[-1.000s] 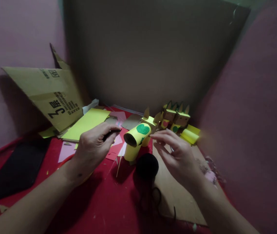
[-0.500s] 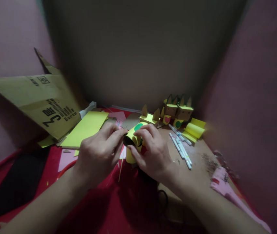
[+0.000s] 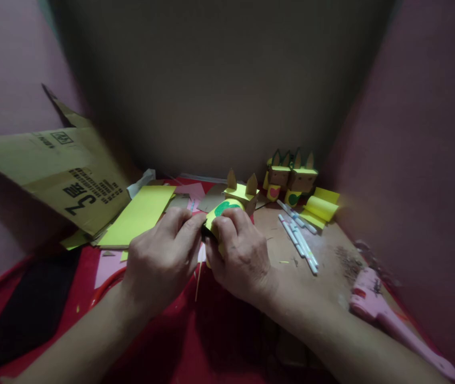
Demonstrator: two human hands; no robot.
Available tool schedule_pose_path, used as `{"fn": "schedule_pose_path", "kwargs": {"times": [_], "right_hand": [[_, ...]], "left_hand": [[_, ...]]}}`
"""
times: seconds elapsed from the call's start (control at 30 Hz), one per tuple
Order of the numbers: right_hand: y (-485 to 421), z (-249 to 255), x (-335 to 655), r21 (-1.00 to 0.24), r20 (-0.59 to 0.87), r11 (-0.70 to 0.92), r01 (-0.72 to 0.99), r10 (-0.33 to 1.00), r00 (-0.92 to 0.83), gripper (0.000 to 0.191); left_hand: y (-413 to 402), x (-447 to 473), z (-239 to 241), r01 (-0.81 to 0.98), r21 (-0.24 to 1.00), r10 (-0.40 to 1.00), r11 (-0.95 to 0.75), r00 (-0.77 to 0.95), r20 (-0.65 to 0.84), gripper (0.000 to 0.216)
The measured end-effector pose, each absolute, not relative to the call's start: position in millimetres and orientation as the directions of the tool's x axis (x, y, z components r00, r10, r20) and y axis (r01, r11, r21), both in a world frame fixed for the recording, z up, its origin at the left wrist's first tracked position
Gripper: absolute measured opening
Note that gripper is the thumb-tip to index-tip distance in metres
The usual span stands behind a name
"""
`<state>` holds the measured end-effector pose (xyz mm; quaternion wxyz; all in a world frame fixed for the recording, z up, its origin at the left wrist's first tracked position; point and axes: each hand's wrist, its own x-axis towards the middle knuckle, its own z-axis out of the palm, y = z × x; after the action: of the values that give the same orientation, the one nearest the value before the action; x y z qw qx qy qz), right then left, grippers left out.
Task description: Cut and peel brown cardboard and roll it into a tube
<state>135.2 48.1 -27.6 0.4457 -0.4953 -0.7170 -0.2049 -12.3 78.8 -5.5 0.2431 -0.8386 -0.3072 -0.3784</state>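
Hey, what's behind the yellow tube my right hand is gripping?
Behind the yellow tube shows a boxy cardboard head with two pointed ears. The tube and right hand cover its lower part, hiding whether the two pieces join.

L hand (image 3: pixel 163 253), R hand (image 3: pixel 243 253) adj., fingers (image 3: pixel 190 230) bent

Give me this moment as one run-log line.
right hand: holding yellow tube | left hand: at tube's open end, hold unclear | right side: markers | left side: cardboard box

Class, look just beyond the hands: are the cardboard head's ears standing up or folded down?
Standing up: both ears point upward from the yellow top of the cardboard head, beyond the yellow tube.
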Motion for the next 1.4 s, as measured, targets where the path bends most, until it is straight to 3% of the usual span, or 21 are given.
{"fn": "schedule_pose_path", "kwargs": {"times": [0.3, 0.83, 1.17, 1.4], "right_hand": [[46.3, -25.5, 136.1, -0.149, 0.826, 0.415, 0.897, 0.552, -0.118, 0.011], [47.8, -24.9, 137.7, -0.123, 0.833, 0.393, 0.911, 0.54, -0.12, 0.017], [49.0, -26.6, 136.5, -0.117, 0.846, 0.402, 0.908, 0.52, -0.121, 0.016], [48.8, -26.1, 136.9, -0.125, 0.845, 0.411, 0.903, 0.521, -0.12, 0.017]], "left_hand": [[80.0, -10.4, -4.3, 0.661, -0.258, 0.261, -0.705, 0.579, 0.773, 0.026], [74.4, -10.5, -7.2, 0.698, -0.29, 0.304, -0.655, 0.594, 0.744, 0.025], [82.0, -12.1, -11.5, 0.652, -0.37, 0.157, -0.661, 0.603, 0.782, 0.022], [83.1, -11.0, -13.3, 0.666, -0.371, 0.183, -0.647, 0.609, 0.772, 0.02]]}}
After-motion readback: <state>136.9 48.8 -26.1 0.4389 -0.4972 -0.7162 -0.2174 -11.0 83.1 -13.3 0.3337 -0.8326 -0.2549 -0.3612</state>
